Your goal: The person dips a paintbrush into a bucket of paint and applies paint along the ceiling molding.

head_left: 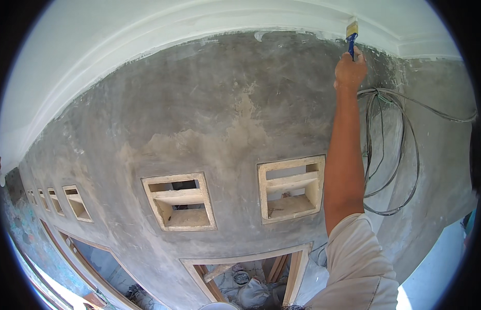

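My right arm reaches high up. At its end my right hand (pixel 350 71) is closed around the blue handle of a flat paintbrush (pixel 352 32). The brush points upward, its pale bristles against the white moulded cornice (pixel 281 19) where the ceiling meets the wall. White smears mark the brush's ferrule. Below the cornice, the grey plastered wall (pixel 209 98) has a ragged white edge along its top. My left hand is not seen.
A coil of grey cable (pixel 417 155) hangs on the wall right of my arm. Lower down are two framed vent openings (pixel 209 219) (pixel 291 211) and a wooden doorframe (pixel 301 276). A round white rim (pixel 218 306) shows at the bottom edge.
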`<state>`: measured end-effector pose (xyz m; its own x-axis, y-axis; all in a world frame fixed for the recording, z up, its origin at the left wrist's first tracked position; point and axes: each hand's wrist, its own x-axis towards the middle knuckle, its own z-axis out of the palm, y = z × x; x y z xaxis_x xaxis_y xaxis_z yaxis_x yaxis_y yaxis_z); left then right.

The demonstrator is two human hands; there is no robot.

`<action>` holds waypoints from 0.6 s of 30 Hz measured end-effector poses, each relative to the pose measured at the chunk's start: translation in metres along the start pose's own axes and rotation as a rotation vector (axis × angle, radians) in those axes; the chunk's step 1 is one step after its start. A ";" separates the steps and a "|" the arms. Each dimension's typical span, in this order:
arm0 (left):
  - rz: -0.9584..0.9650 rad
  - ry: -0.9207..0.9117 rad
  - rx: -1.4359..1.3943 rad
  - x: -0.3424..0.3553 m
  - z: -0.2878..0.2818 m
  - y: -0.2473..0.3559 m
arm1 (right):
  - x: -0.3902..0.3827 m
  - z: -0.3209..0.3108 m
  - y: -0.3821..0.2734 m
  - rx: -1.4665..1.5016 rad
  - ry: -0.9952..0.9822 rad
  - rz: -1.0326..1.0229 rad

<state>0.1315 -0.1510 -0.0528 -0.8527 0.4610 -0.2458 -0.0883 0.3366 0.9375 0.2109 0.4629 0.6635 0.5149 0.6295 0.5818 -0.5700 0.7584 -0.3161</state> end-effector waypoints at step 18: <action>-0.025 0.015 -0.024 -0.009 0.004 0.012 | -0.451 0.287 -0.210 0.612 -0.354 0.065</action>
<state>0.1404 -0.1483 -0.0400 -0.8574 0.4404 -0.2661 -0.1222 0.3281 0.9367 -0.0860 -0.0288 0.6825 0.2873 0.4989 0.8177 -0.9034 0.4248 0.0583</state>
